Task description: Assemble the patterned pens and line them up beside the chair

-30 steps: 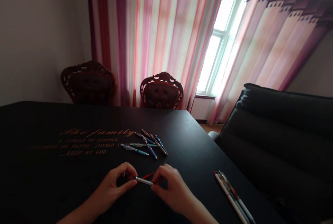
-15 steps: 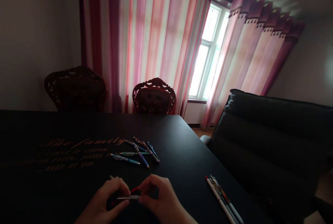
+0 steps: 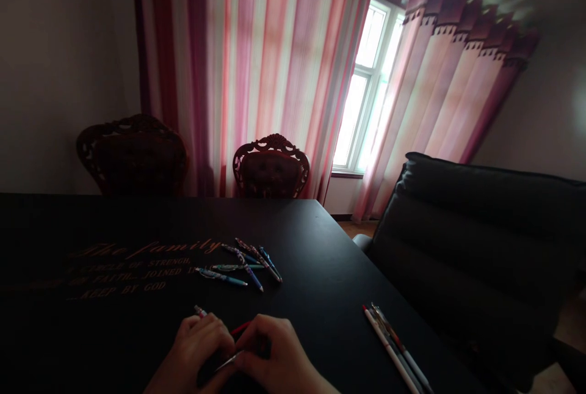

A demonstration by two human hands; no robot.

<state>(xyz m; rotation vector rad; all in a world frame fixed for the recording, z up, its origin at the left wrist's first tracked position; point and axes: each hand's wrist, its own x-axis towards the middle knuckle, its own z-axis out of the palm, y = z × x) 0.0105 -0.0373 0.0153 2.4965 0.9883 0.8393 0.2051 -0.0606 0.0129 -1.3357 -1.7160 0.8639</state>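
Observation:
My left hand (image 3: 195, 348) and my right hand (image 3: 279, 354) meet low in the view, above the dark table. Between them slants a thin pale rod (image 3: 227, 361) that looks like a pen refill. The right thumb and fingers pinch its upper end; the left fingers curl closed around it, partly hiding it. Behind the fingertips shows a red pen part (image 3: 240, 327), its ends covered by my hands. A pen's end (image 3: 199, 311) pokes out beyond the left knuckles; whether it is held or lies on the table I cannot tell.
Several patterned pens (image 3: 247, 266) lie in a loose pile beyond my hands. More pens (image 3: 391, 345) lie side by side near the right edge of the black table (image 3: 293, 223). A black armchair (image 3: 476, 259) stands at the right, carved chairs (image 3: 272, 171) behind.
My hands have drawn closer, fingertips now touching. The thin rod has tilted, its left end lower, and less of it shows. More of the pen's end appears beyond my left hand.

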